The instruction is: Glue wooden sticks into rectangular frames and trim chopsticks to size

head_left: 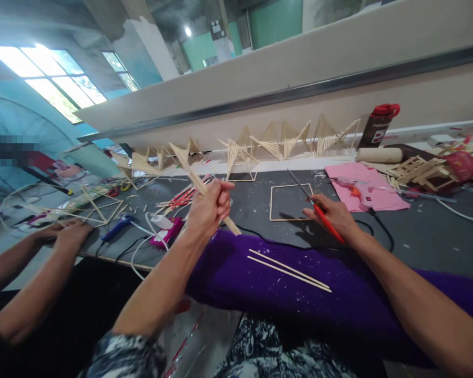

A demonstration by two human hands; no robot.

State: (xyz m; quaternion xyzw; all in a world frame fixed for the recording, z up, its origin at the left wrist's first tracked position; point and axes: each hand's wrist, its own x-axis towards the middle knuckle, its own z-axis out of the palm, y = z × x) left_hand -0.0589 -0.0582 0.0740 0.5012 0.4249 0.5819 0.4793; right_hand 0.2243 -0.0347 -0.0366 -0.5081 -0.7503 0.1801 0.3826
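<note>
My left hand (210,210) is closed around a bundle of thin wooden sticks (232,227), which slants from upper left to lower right. In my right hand (331,214) is a long thin tool with a red handle (328,223), its dark metal tip pointing up and left. A square frame of sticks (271,203) lies flat on the dark tabletop, just left of the tool. Two loose sticks (289,269) lie side by side on the purple cloth (228,273), nearest to me.
Stick models (266,147) line the back wall. At the right are a pink cloth (390,181) with a glue gun (364,197), a bottle (378,126) and stick pieces. Another person's hands (73,233), a blue glue gun (117,227) and a pink power strip (169,232) are at the left.
</note>
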